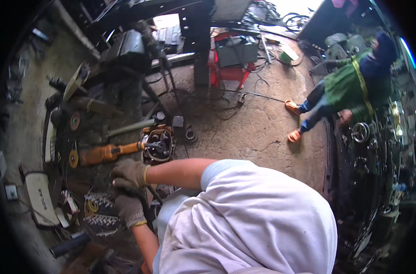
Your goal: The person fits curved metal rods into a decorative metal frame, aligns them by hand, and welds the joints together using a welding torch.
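Gloved fingers (121, 180) | orange power tool (103, 154) just beside | (person (342, 86) standing right)

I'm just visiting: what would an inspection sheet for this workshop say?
Surface: brown floor, stained and cracked.
Job's things: orange power tool with a yellow disc, nearest the gloved hands below.
Clutter: dark tube, assorted loose parts.
Hands: right hand and left hand, gloved, close together; grip unclear.
Cables: dark cable crosses the floor by a red stand.
Surroundings: person in green jacket, machinery behind.
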Tool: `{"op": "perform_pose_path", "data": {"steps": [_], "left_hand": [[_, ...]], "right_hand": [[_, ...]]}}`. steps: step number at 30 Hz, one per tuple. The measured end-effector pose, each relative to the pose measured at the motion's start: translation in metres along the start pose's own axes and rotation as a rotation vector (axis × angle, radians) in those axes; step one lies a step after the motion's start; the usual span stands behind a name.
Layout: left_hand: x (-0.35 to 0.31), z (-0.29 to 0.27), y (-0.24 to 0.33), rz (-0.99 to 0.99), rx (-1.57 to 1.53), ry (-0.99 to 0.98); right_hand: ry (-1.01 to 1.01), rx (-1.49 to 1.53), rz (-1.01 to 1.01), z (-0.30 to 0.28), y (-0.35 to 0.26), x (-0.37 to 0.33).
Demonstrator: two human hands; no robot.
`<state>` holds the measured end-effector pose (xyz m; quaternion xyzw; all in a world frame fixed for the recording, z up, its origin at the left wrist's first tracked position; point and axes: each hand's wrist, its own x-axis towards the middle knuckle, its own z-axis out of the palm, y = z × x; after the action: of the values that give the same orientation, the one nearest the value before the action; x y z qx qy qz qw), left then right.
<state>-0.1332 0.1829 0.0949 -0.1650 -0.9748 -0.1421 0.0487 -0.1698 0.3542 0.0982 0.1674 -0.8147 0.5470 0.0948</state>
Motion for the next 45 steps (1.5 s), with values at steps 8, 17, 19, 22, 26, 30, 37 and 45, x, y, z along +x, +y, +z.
{"op": "perform_pose_path", "data": {"steps": [8,17,19,22,26,30,37,45], "left_hand": [[-0.005,-0.014,0.013,-0.151,0.023,-0.023],[0.003,-0.093,0.083,-0.034,-0.286,0.046],[0.002,-0.099,0.084,-0.024,-0.439,0.054],[0.001,-0.109,0.097,0.008,-0.569,0.089],[0.003,-0.107,0.104,0.038,-0.696,0.019],[0.017,-0.127,0.138,0.413,-0.664,0.01],[0.015,-0.164,0.167,0.504,-1.053,-0.216],[-0.006,-0.157,0.192,0.654,-1.451,-0.371]], "right_hand": [[-0.078,0.044,0.054,-0.012,-0.007,0.004],[-0.062,0.081,0.06,0.0,0.008,0.011],[-0.05,0.079,0.043,0.0,0.007,0.011],[-0.065,0.071,0.031,0.006,0.009,0.013],[-0.126,0.036,0.072,0.018,0.031,0.024],[-0.181,0.106,0.099,0.005,0.019,0.018],[-0.045,0.086,0.001,0.004,0.013,0.007],[-0.105,0.086,0.053,0.001,0.007,0.016]]}}
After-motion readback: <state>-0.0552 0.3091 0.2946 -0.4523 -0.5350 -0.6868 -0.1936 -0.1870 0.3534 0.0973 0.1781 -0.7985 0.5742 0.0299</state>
